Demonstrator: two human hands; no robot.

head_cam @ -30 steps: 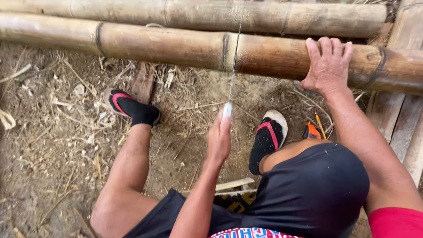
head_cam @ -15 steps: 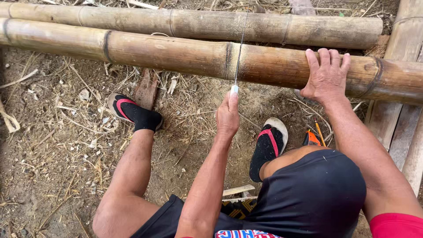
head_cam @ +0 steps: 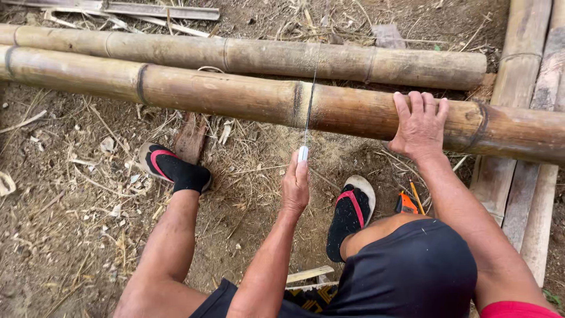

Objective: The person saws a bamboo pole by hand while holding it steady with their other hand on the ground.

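Dirt ground [head_cam: 65, 235] carries 2 bamboo poles, the left hand [head_cam: 295, 187] is closed around a saw [head_cam: 308, 112] cutting the near pole [head_cam: 235, 97], and the right hand [head_cam: 420, 126] lies open on it.

The person wears black shorts [head_cam: 412, 271], a red sleeve [head_cam: 515, 309], black socks [head_cam: 179, 174] and red-strapped sandals [head_cam: 353, 203].

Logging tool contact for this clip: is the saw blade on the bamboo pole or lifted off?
On it: the thin saw blade held by the left hand crosses the near bamboo pole; right hand rests on the pole.
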